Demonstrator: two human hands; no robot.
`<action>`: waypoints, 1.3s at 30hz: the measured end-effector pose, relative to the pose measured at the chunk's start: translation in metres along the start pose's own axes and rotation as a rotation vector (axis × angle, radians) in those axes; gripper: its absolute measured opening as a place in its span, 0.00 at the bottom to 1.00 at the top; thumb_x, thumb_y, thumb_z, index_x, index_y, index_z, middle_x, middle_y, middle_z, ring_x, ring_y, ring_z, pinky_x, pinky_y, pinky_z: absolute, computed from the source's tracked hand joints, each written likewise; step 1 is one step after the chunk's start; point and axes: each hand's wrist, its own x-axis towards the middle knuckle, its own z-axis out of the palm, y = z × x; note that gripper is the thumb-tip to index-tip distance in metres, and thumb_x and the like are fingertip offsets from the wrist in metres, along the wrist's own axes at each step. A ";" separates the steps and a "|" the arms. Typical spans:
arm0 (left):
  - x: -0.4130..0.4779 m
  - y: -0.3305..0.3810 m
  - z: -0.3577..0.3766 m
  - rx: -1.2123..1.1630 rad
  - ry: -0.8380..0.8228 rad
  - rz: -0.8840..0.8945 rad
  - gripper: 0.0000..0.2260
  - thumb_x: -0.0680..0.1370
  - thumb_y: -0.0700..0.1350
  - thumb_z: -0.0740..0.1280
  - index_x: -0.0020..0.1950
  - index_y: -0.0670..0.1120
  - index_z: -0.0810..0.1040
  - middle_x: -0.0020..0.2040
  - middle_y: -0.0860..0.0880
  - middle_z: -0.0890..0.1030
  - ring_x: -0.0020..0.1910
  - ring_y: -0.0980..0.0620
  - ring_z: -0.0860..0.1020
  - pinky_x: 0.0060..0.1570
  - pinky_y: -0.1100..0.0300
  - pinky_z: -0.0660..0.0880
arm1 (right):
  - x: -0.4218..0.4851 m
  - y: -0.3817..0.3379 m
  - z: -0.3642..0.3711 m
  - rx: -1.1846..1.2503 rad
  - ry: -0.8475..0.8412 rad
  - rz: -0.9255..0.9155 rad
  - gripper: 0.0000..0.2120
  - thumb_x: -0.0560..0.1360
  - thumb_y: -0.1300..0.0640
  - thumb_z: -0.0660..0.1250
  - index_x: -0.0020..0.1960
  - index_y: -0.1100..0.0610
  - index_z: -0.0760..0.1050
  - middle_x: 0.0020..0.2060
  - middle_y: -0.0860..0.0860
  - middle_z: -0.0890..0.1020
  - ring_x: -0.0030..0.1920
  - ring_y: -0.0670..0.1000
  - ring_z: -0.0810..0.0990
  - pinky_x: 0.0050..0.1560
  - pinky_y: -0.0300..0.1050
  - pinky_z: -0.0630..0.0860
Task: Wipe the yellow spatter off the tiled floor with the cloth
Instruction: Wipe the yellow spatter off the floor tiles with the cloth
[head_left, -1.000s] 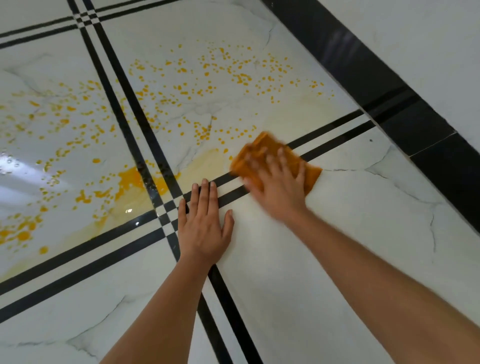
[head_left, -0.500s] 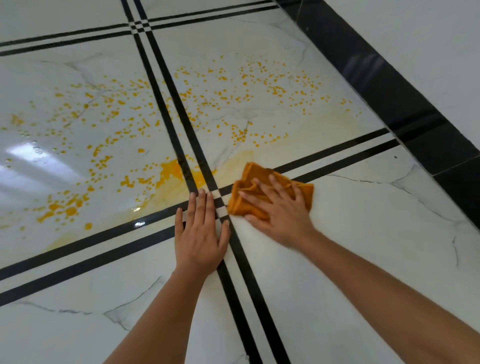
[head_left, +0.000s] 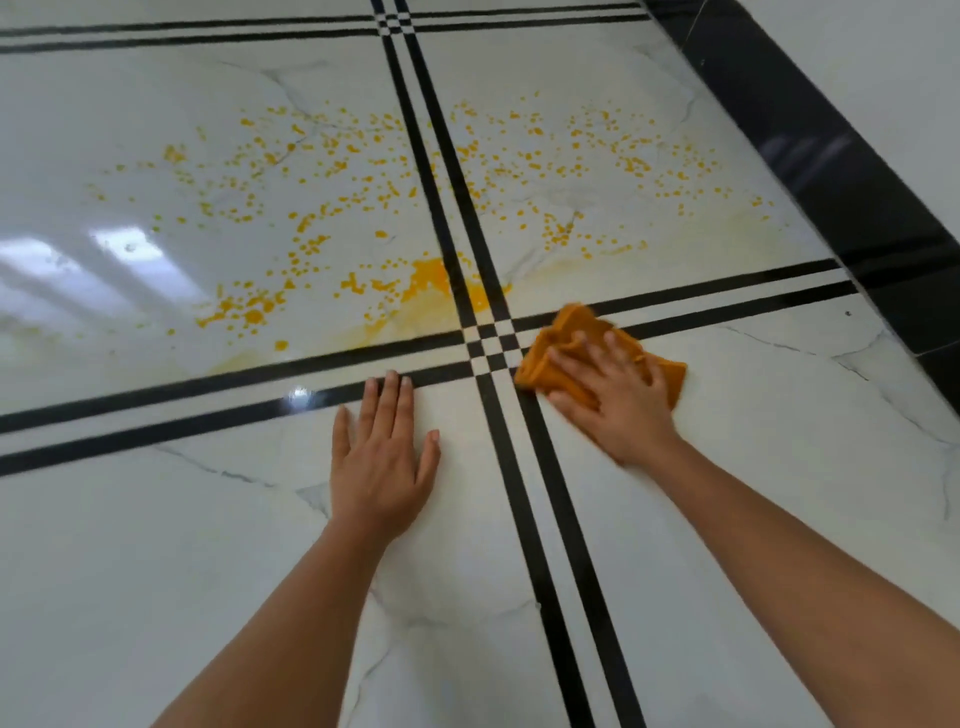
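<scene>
Yellow spatter (head_left: 436, 280) covers two white marble tiles beyond the black line crossing, thickest in a puddle just left of the vertical lines, with fine drops spread far left and right. An orange cloth (head_left: 566, 332) lies crumpled on the floor just right of the crossing. My right hand (head_left: 618, 395) presses flat on it with fingers spread. My left hand (head_left: 382, 457) rests flat on the near tile, left of the vertical lines, fingertips touching the near horizontal black line.
The glossy white tiled floor (head_left: 208, 545) is split by paired black lines (head_left: 524, 467) crossing mid-frame. A black border strip (head_left: 831, 171) runs along the right side beside a white surface. Pale yellow smears (head_left: 571, 270) mark the tile right of the puddle.
My right hand has slid the cloth from the far tile down and left to just right of the line crossing. My left hand now rests left of the vertical lines. The view shifted.
</scene>
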 end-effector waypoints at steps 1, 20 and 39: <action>0.000 -0.005 -0.001 0.004 0.009 -0.002 0.34 0.73 0.61 0.35 0.76 0.47 0.44 0.77 0.49 0.44 0.73 0.55 0.38 0.71 0.52 0.37 | 0.006 -0.001 -0.001 0.025 0.044 0.109 0.28 0.73 0.29 0.42 0.71 0.31 0.47 0.76 0.43 0.49 0.76 0.51 0.43 0.70 0.61 0.42; -0.008 0.020 -0.046 -0.282 -0.034 -0.122 0.23 0.82 0.53 0.47 0.76 0.47 0.54 0.76 0.49 0.57 0.75 0.52 0.48 0.72 0.50 0.44 | -0.021 -0.094 -0.078 1.678 -0.188 0.468 0.16 0.78 0.53 0.62 0.64 0.57 0.71 0.56 0.56 0.80 0.57 0.58 0.78 0.54 0.59 0.76; -0.099 0.040 -0.327 -0.513 -0.039 -0.397 0.21 0.82 0.50 0.51 0.73 0.46 0.61 0.73 0.48 0.65 0.74 0.51 0.57 0.71 0.51 0.51 | -0.113 -0.230 -0.306 1.559 -0.058 0.842 0.09 0.73 0.64 0.69 0.51 0.58 0.74 0.48 0.59 0.79 0.48 0.57 0.78 0.53 0.55 0.76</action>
